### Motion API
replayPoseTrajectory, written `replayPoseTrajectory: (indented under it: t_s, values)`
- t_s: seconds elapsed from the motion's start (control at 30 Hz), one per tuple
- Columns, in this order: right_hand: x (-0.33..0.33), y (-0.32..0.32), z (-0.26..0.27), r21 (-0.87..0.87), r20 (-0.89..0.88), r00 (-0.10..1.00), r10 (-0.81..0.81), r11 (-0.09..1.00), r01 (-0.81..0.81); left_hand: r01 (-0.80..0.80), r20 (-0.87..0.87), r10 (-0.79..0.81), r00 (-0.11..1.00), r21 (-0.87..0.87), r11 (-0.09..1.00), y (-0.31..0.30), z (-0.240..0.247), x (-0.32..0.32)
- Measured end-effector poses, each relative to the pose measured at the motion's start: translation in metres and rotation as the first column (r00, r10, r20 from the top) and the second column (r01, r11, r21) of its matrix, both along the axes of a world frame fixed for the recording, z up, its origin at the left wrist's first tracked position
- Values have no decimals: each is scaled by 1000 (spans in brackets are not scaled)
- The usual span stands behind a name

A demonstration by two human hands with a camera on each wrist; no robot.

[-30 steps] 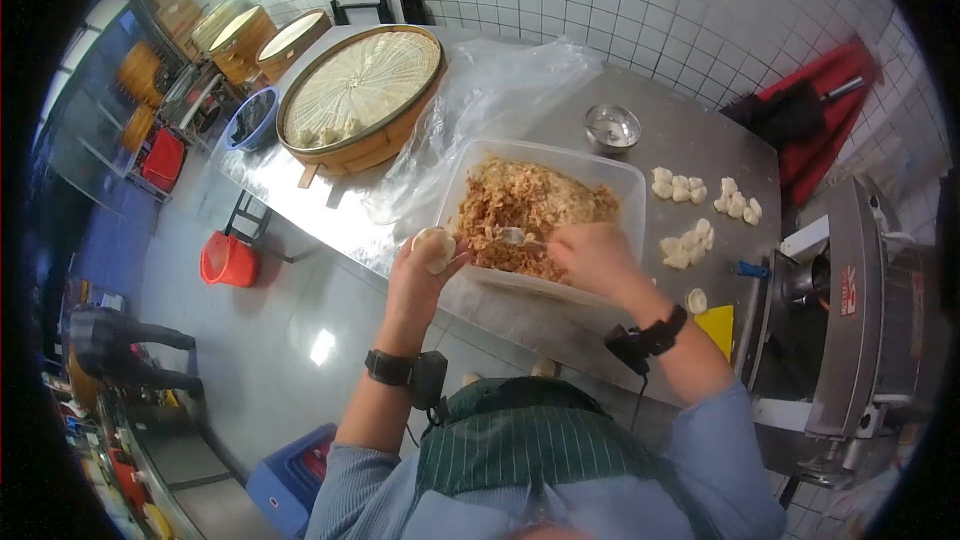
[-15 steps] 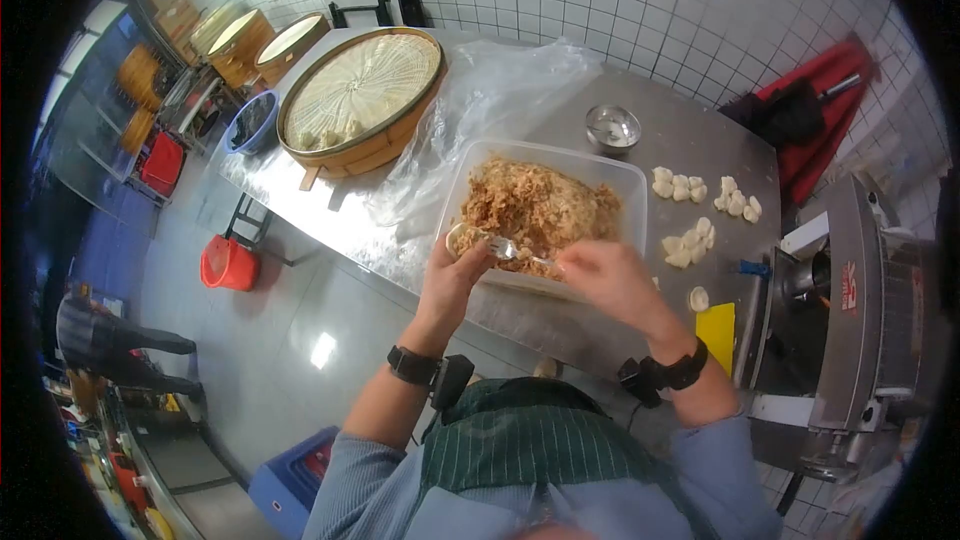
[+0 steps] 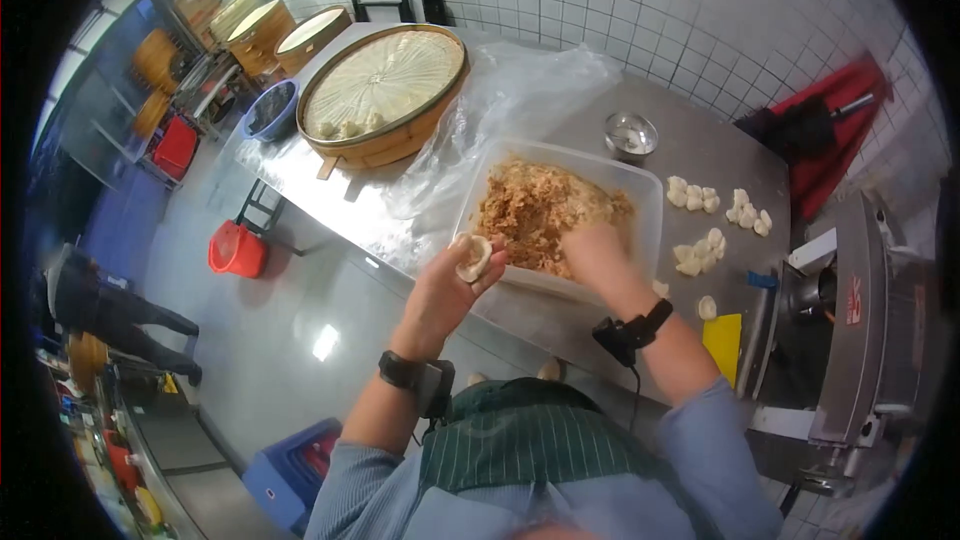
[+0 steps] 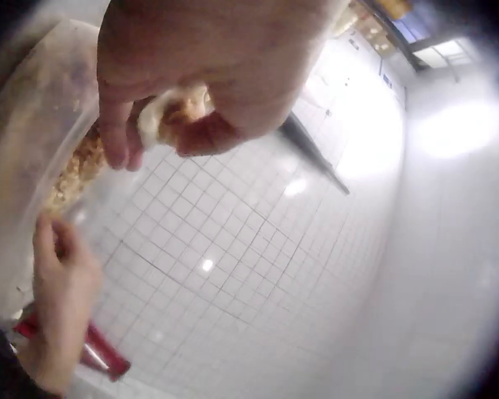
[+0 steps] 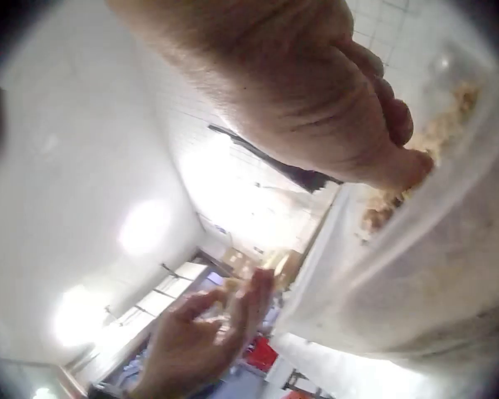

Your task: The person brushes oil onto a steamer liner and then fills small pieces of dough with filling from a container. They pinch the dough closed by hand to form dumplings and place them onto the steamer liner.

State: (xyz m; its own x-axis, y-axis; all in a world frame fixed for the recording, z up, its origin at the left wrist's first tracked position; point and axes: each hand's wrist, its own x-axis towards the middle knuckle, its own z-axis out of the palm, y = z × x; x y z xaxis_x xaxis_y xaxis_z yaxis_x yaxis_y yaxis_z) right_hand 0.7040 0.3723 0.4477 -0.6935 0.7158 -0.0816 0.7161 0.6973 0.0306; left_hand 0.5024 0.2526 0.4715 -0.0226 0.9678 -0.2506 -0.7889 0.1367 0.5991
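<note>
My left hand [image 3: 438, 298] holds a round dough wrapper [image 3: 476, 258] cupped in its fingers beside the near left corner of a clear plastic tub [image 3: 650, 208]. Some filling shows inside the wrapper [image 4: 154, 119] in the left wrist view. A mound of reddish-brown minced filling [image 3: 540, 202] lies in the tub. Over its near right part, my right hand [image 3: 598, 252] reaches down into the tub with curled fingers. The metal spoon it grips is hidden below the hand. In the right wrist view the thumb and fingers [image 5: 399, 125] come close to the filling.
Several dough pieces [image 3: 702, 254] and a single dough disc [image 3: 707, 308] lie right of the tub, near a yellow sheet [image 3: 722, 348]. Behind stand a metal bowl [image 3: 632, 136], a plastic sheet [image 3: 520, 90] and a bamboo steamer [image 3: 400, 135]. A metal machine [image 3: 850, 320] borders the right.
The right hand brought the spoon to the wrapper in the left hand, then moved back into the tub. The left hand drew in toward the wrapper's filling, then opened out slightly. The view shifted a little.
</note>
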Motion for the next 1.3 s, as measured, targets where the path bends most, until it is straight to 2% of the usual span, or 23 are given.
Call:
replayPoseTrajectory:
  t_s: [0.03, 0.1, 0.13, 0.2, 0.23, 0.3, 0.4, 0.5, 0.63, 0.7, 0.73, 0.8, 0.83, 0.9, 0.93, 1.0, 1.03, 1.1, 1.13, 1.2, 1.23, 1.3]
  values:
    - [-1, -4, -2, -2, 1, 1000, 8, 1000, -8, -8, 1, 8, 1000, -2, 1000, -2, 0, -2]
    - [2, -10, -5, 222, -336, 936, 107, 974, -32, -8, -160, -1, 987, -53, 999, -4, 1, -3]
    - [0, -17, 5, 221, -332, 937, 111, 975, -37, -12, -157, 3, 988, -54, 998, -5, 1, -3]
    - [-10, -37, 41, -62, -696, 718, -35, 998, -12, 42, -131, -46, 990, -34, 999, -8, 2, -4]
    - [-13, -43, 49, -64, -696, 717, -37, 998, -11, 43, -132, -48, 990, -36, 998, -9, 5, -3]
    - [-18, -52, 58, -286, -803, 585, -114, 935, -211, 60, -120, -62, 991, -17, 998, -11, 11, 0]
    - [-24, -60, 56, -383, -816, 544, -196, 888, -255, 113, -105, -108, 989, 39, 993, -14, 14, 4]
    - [-25, -63, 56, -397, -831, 512, -217, 876, -274, 184, -82, -180, 980, 40, 982, -18, 18, 3]
    - [-27, -68, 50, -357, -853, 485, -195, 895, -268, 221, -110, -216, 970, 41, 974, -22, 22, 3]
    - [-27, -72, 49, -341, -890, 406, -207, 894, -290, 272, -193, -262, 945, 23, 962, -24, 23, 2]
    - [-29, -74, 48, -340, -890, 408, -206, 894, -291, 270, -192, -260, 946, 24, 963, -25, 23, 1]
    - [-33, -77, 43, -485, -865, 301, -402, 824, -293, 288, -217, -272, 937, 44, 957, -27, 24, 0]
    - [-33, -79, 44, -484, -865, 302, -401, 825, -292, 288, -217, -272, 937, 46, 956, -29, 25, -1]
    - [-33, -78, 50, -493, -846, 394, -359, 809, -321, 321, -238, -294, 926, 83, 943, -31, 25, -3]
    - [-33, -78, 49, -491, -847, 394, -357, 809, -324, 318, -239, -291, 926, 85, 944, -31, 23, -7]
    - [-32, -78, 48, -432, -871, 400, -285, 832, -348, 428, -260, -412, 873, 6, 904, -30, 16, -13]
    - [-34, -79, 48, -433, -871, 401, -284, 830, -351, 425, -259, -409, 875, 5, 905, -30, 18, -13]
    - [-37, -82, 48, -576, -808, 382, -449, 738, -351, 426, -384, -427, 819, -93, 900, -31, 23, -12]
    - [-37, -82, 47, -576, -808, 385, -447, 738, -352, 424, -383, -424, 820, -91, 901, -31, 22, -12]
    - [-37, -81, 41, -468, -829, 489, -272, 817, -338, 401, -473, -375, 797, -50, 915, -33, 19, -13]
    - [-38, -82, 40, -468, -829, 490, -271, 816, -339, 400, -473, -374, 798, -50, 915, -33, 23, -15]
    - [-39, -83, 38, -509, -841, 386, -378, 795, -331, 346, -224, -357, 907, -87, 934, -34, 33, -20]
